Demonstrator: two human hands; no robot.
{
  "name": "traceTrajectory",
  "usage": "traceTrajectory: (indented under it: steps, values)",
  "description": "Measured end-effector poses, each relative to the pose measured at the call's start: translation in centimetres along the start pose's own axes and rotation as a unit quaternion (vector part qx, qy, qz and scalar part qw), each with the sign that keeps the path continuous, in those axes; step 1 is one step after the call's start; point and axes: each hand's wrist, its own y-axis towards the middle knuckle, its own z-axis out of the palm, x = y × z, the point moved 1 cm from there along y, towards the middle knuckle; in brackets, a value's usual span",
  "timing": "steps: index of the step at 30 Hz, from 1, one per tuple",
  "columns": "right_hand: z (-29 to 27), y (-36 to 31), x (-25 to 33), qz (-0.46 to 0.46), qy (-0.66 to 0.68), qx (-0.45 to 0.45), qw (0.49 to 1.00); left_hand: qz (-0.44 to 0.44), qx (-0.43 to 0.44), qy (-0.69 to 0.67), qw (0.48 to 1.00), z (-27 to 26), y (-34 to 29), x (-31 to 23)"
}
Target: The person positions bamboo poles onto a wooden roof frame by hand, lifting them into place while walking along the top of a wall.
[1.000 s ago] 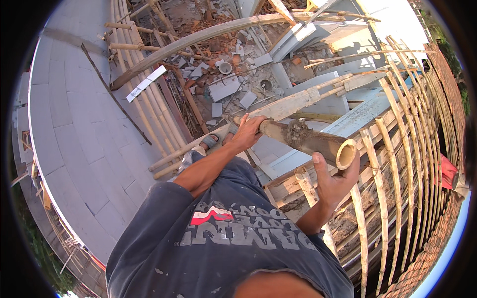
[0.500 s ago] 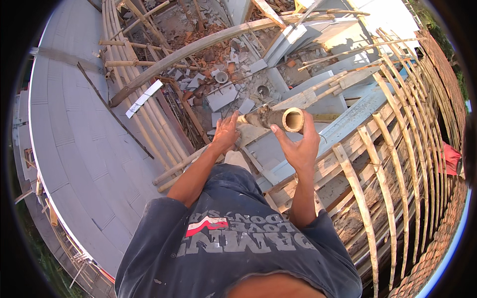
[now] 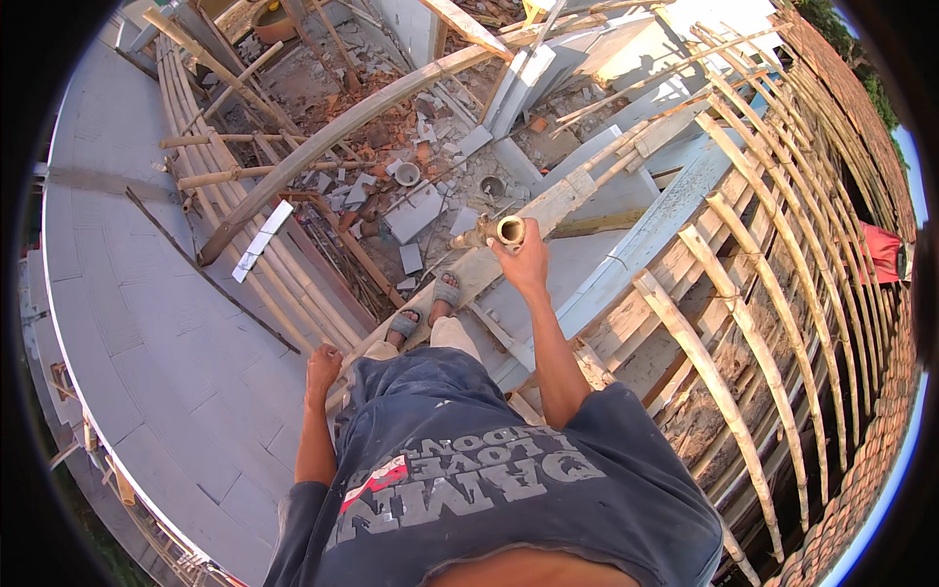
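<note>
My right hand (image 3: 521, 262) grips a thick bamboo piece (image 3: 477, 237) near its open, hollow end, with the thumb and fingers around the rim. The piece looks strongly foreshortened, so its length is hard to judge. Off to the left, beside the long bamboo poles (image 3: 315, 315), my left hand (image 3: 324, 369) is closed with its fingers curled, and nothing shows in it. My sandalled feet (image 3: 430, 305) stand on a narrow beam (image 3: 475, 271) above the rubble.
Far below lies broken rubble (image 3: 411, 213) with a grey bucket (image 3: 407, 174). A curved timber (image 3: 362, 117) crosses ahead. Grey roof panels (image 3: 147, 323) slope away on the left. Spaced bamboo rafters (image 3: 704, 391) and roof tiles (image 3: 831, 528) are on the right.
My left hand has come off the bamboo piece and swung down to the left, its fingers curling. My right hand has moved forward and left with the piece; my feet have come into view.
</note>
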Motion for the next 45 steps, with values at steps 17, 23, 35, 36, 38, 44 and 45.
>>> traceTrajectory:
  steps: [17,23,35,36,38,44,45]
  values:
    - [0.8,-1.5,-3.3,0.086,0.003,-0.02,0.996,-0.346,0.057,-0.08,0.933,0.4,-27.1,14.7]
    - [0.4,-2.1,-4.5,0.095,0.001,-0.025,0.995,-0.366,0.043,-0.105,0.924,1.2,-26.9,13.2]
    - [0.5,-3.1,-6.0,0.056,0.014,-0.06,0.997,-0.359,0.024,-0.129,0.924,1.3,-29.8,12.5]
    - [0.7,-3.1,-6.1,0.053,0.016,-0.063,0.996,-0.361,0.022,-0.131,0.923,1.3,-30.3,12.4]
    - [1.2,-3.0,-7.3,0.056,0.044,-0.063,0.995,-0.365,0.024,-0.13,0.921,1.4,-30.8,12.4]
    - [2.0,-3.1,-9.0,0.044,0.057,-0.071,0.995,-0.367,0.027,-0.136,0.92,2.2,-31.6,12.2]
    - [2.1,-3.1,-9.3,0.042,0.062,-0.075,0.994,-0.365,0.025,-0.138,0.92,2.2,-31.5,12.1]
